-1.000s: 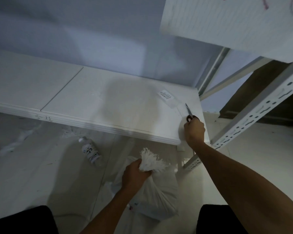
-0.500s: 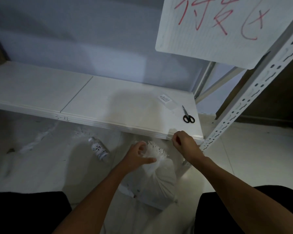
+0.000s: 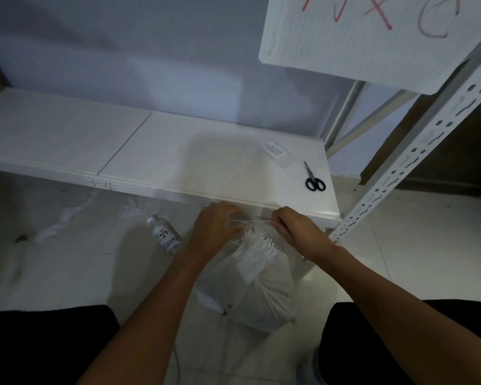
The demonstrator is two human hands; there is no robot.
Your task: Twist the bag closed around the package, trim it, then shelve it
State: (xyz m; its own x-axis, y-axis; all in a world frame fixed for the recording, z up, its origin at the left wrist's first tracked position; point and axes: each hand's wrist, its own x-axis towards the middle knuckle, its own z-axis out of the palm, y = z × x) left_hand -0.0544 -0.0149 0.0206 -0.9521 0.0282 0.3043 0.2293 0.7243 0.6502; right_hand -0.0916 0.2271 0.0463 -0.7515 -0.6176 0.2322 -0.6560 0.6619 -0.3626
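A white woven bag (image 3: pixel 264 295) stands on the floor between my knees, wrapped around a package, with its frayed mouth (image 3: pixel 257 240) bunched upward. My left hand (image 3: pixel 217 226) and my right hand (image 3: pixel 295 227) are just above the mouth. Each pinches one end of a thin white string (image 3: pixel 250 221) stretched taut between them. Black-handled scissors (image 3: pixel 314 180) lie shut on the white shelf board (image 3: pixel 164 162), near its right end.
A small labelled clear packet (image 3: pixel 277 151) lies on the shelf behind the scissors. A plastic bottle (image 3: pixel 165 236) lies on the floor under the shelf edge. A perforated upright (image 3: pixel 400 168) stands at the right. A white sign with red writing (image 3: pixel 372 31) hangs above.
My right hand left the scissors on the shelf and came down to the bag. My left hand let go of the bunched mouth. Both hands now hold a string taut above it.
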